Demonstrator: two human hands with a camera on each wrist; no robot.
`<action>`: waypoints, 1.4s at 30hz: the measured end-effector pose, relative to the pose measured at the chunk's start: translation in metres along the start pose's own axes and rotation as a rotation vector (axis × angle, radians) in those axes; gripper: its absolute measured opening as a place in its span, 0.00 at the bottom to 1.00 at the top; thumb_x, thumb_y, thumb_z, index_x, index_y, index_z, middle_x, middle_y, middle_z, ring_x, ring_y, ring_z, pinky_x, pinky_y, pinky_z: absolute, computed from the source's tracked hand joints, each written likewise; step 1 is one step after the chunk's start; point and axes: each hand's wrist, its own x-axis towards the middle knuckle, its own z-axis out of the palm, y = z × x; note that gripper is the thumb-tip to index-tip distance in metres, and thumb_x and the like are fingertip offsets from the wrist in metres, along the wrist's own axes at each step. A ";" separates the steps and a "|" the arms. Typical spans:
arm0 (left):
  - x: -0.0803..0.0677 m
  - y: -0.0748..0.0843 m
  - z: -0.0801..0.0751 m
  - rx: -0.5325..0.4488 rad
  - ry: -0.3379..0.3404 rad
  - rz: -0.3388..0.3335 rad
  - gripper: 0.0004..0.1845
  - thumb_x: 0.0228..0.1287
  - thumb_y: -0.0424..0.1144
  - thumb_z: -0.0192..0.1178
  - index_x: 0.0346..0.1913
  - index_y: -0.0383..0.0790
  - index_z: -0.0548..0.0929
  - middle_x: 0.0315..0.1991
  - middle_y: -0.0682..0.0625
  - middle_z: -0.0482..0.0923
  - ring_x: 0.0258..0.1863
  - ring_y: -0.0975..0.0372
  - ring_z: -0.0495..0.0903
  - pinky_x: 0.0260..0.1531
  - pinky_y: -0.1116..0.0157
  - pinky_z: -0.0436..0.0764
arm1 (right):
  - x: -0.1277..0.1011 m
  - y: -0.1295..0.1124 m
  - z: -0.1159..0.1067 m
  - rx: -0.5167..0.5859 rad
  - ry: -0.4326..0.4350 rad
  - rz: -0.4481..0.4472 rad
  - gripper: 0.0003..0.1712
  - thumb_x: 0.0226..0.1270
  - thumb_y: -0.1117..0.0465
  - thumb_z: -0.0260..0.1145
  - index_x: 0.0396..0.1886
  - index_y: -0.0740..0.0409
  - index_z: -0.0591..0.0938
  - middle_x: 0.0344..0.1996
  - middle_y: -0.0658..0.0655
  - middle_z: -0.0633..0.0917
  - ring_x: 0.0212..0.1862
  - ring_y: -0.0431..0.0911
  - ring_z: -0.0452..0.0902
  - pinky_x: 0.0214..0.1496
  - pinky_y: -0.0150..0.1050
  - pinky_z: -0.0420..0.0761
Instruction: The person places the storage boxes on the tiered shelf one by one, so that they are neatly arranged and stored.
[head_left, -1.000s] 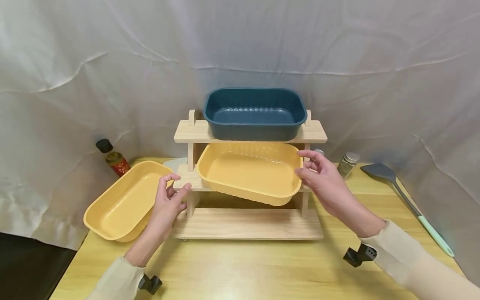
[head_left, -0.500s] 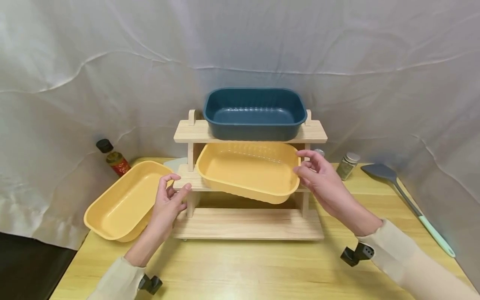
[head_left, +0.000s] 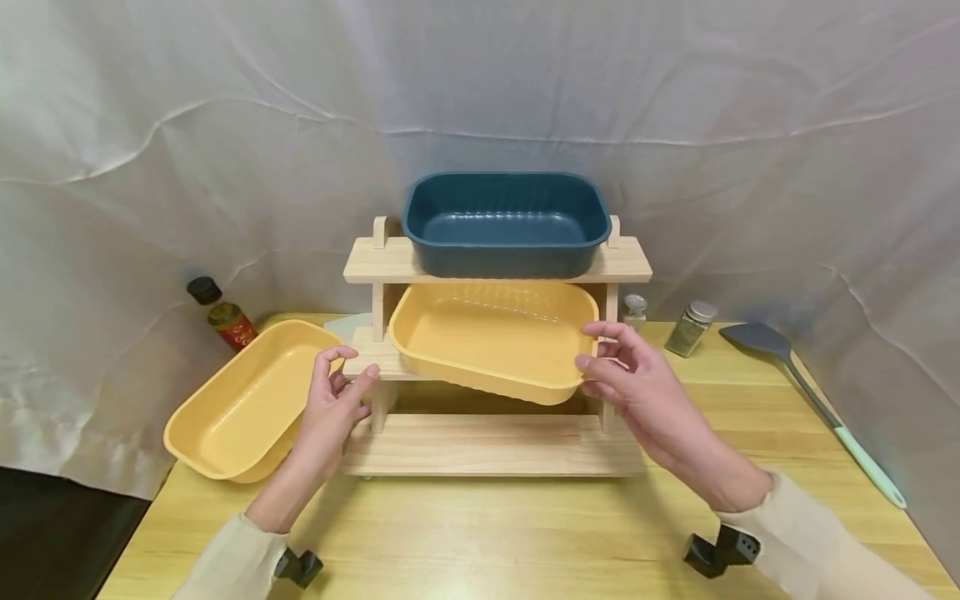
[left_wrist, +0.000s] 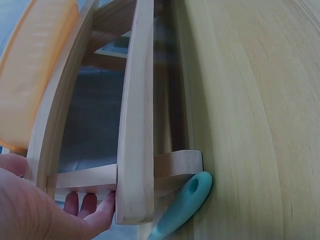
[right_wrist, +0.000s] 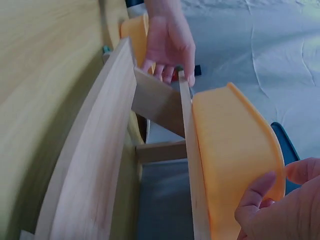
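Note:
A three-tier wooden rack (head_left: 495, 446) stands on the table. A dark blue tub (head_left: 506, 221) sits on its top shelf. A yellow tub (head_left: 491, 342) lies skewed on the middle shelf. My right hand (head_left: 592, 350) holds that tub's right end, thumb on the wall and a finger over the rim, as the right wrist view shows on the yellow tub (right_wrist: 235, 160). My left hand (head_left: 348, 367) grips the left end of the middle shelf (left_wrist: 137, 125), fingers behind the board. A second yellow tub (head_left: 247, 400) rests on the table, just left of that hand.
A dark-capped bottle (head_left: 225, 317) stands at the back left. Two spice jars (head_left: 693, 327) stand right of the rack, and a grey spatula (head_left: 810, 400) with a mint handle lies further right. A turquoise utensil handle (left_wrist: 182, 205) lies by the rack's foot. The second tub overhangs the table's left edge.
The yellow tub on the middle shelf has slid a little left and back with my right hand. My left hand has stayed at the shelf's end.

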 end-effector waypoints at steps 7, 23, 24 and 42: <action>0.001 -0.001 0.000 -0.003 0.006 0.000 0.23 0.83 0.44 0.65 0.66 0.51 0.63 0.52 0.47 0.73 0.45 0.57 0.71 0.44 0.60 0.78 | 0.002 0.002 -0.002 -0.014 -0.010 0.003 0.24 0.79 0.69 0.69 0.70 0.61 0.74 0.47 0.55 0.68 0.49 0.47 0.75 0.54 0.36 0.83; -0.001 0.000 0.000 -0.001 -0.006 0.004 0.23 0.83 0.45 0.65 0.66 0.51 0.63 0.52 0.47 0.72 0.47 0.60 0.71 0.46 0.59 0.78 | 0.019 0.001 -0.016 0.031 0.026 -0.017 0.21 0.80 0.68 0.70 0.66 0.67 0.76 0.45 0.55 0.76 0.46 0.44 0.76 0.52 0.31 0.84; -0.001 -0.001 0.000 0.000 -0.006 0.004 0.23 0.83 0.46 0.65 0.66 0.52 0.63 0.52 0.47 0.72 0.47 0.60 0.71 0.46 0.59 0.78 | 0.020 0.001 -0.017 0.033 0.026 -0.021 0.21 0.80 0.68 0.70 0.66 0.68 0.76 0.45 0.54 0.76 0.46 0.44 0.76 0.51 0.31 0.84; 0.000 -0.003 0.000 -0.015 0.008 0.017 0.20 0.83 0.44 0.65 0.64 0.54 0.65 0.52 0.47 0.76 0.45 0.60 0.74 0.43 0.61 0.79 | 0.043 -0.004 -0.024 -0.005 0.009 -0.004 0.25 0.80 0.66 0.71 0.68 0.71 0.74 0.45 0.55 0.78 0.45 0.44 0.77 0.51 0.31 0.85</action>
